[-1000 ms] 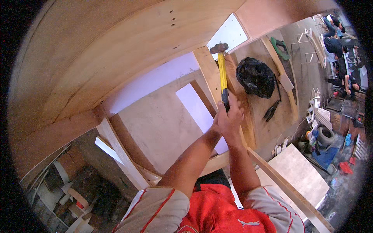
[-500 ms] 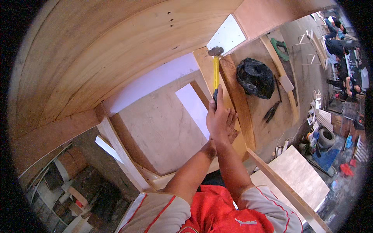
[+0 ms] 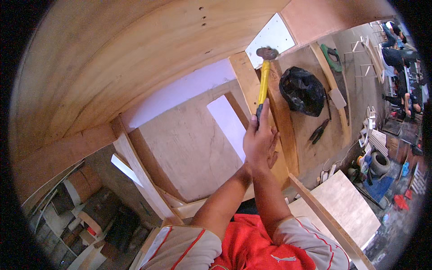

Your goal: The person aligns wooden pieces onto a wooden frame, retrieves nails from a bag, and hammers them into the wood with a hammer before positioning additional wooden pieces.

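My right hand (image 3: pixel 258 145) is closed round the black grip of a hammer (image 3: pixel 264 83) with a yellow shaft, its index finger lying along the handle. The dark steel hammer head is in front of a white perforated panel (image 3: pixel 265 39), pointing away from me. Crossed beneath my right wrist, my left hand (image 3: pixel 273 156) is mostly hidden; a small part shows beside the right hand, over a wooden rail (image 3: pixel 281 164). This rail belongs to a large wooden frame with a pale plywood panel (image 3: pixel 175 144) inside it.
A broad wooden board (image 3: pixel 135 58) rises at the upper left. Right of the rail lie a black plastic bag (image 3: pixel 300 92), dark pliers (image 3: pixel 319 131) and a green-handled saw (image 3: pixel 332 58). A plywood sheet (image 3: pixel 337 207) is at lower right. Other people (image 3: pixel 400 58) are far right.
The hammer head has shifted right and slightly up, with the shaft leaning more to the right. The view has also moved a little. My right hand keeps its hold.
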`<state>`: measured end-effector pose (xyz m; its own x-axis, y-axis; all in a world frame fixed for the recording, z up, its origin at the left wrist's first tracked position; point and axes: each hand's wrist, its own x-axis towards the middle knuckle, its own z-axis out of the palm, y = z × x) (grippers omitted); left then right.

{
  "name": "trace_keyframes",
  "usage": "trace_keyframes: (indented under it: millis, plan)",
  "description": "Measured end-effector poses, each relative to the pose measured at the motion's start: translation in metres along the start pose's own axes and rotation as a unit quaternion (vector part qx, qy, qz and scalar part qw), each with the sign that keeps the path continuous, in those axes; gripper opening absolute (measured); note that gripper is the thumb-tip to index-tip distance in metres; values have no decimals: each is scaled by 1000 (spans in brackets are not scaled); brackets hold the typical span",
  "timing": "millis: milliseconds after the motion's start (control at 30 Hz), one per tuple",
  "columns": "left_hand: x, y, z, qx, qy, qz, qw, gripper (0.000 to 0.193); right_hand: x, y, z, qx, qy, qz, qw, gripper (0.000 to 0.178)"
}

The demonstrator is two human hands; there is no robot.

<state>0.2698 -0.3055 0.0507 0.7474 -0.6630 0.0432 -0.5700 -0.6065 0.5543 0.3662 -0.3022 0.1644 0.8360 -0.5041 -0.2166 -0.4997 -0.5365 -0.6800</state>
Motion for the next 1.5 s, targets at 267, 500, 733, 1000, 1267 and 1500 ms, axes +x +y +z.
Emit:
trace_keyframes:
  millis: [267,500,733,1000,1267,1500]
  plan:
    - [-9,-8,32,-382,3,-65,922,84,-4,-4,3,40,1,-12,999,60]
    - [0,3,18,-186,-4,-21,982,75,14,11,-3,-16,-54,12,998,61]
    - [6,-1,11,-371,-21,-50,927,81,21,7,15,62,27,-39,997,59]
    - [3,7,-7,-806,-10,-98,583,77,12,2,0,2,-5,-14,1000,58]
    - [9,8,-36,-929,9,-243,279,75,11,-9,-18,-32,-92,46,994,60]
    - [-9,11,-25,-915,4,-233,330,74,23,16,-11,-77,-62,-28,995,60]
